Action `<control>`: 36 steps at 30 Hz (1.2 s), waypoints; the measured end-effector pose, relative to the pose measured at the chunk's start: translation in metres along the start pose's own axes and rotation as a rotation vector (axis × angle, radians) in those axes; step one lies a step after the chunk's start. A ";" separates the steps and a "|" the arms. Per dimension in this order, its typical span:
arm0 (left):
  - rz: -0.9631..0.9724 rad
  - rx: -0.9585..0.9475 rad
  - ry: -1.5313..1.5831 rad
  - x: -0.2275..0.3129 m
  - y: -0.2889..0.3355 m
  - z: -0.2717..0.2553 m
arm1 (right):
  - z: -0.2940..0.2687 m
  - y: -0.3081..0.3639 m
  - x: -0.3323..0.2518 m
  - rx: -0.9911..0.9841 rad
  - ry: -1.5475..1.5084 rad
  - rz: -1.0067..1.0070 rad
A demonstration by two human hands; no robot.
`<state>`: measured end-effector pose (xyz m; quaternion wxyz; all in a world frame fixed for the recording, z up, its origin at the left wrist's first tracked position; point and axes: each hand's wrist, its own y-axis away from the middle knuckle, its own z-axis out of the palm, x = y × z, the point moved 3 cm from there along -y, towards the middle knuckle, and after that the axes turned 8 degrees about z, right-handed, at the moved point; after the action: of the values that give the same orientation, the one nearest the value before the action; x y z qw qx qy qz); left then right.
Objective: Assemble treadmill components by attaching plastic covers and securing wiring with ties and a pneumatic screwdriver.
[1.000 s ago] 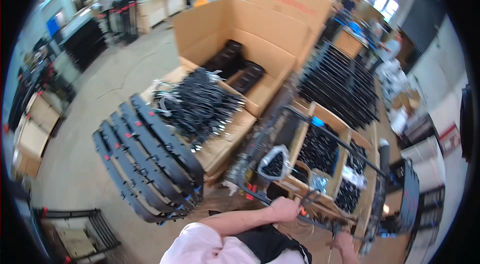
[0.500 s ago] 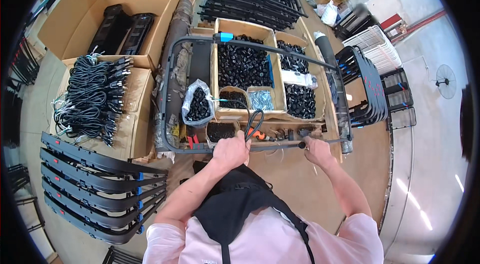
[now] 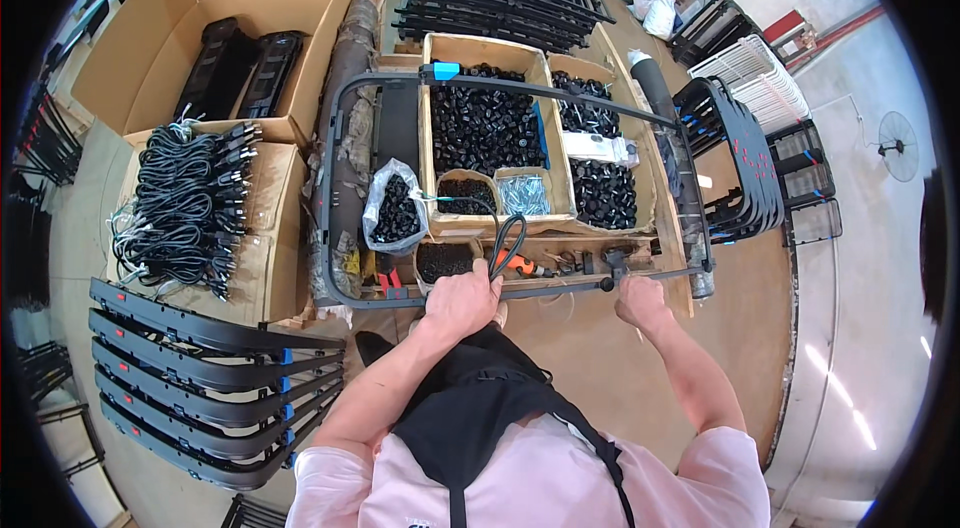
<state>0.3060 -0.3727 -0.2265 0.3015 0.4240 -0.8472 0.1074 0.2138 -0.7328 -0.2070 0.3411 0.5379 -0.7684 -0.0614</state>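
we see a smooth, slim, round-cornered dark frame (image 3: 390, 79); stretched forward, our left hand (image 3: 460, 304) grips looped black cable (image 3: 496, 266); our right hand (image 3: 640, 301) curls closed, contents unclear.

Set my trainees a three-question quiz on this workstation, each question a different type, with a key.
1. True or false: the bundled cords lie to the left of the black frame.
2. Choose one. The clear plastic bag holds: A) white caps; B) small black parts; C) silver screws.
3. Fill in: the left hand holds a black looped ____.

Key: 1, true; 2, B; 3, cable.
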 end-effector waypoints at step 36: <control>-0.173 -0.107 1.832 0.049 0.025 0.026 | -0.160 -0.079 -0.129 -0.503 -2.661 -0.230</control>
<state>0.2528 -0.4005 -0.2163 0.8806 0.2207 -0.2468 0.3390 0.3948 -0.6095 -0.1809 -0.5716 0.0563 -0.4325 -0.6950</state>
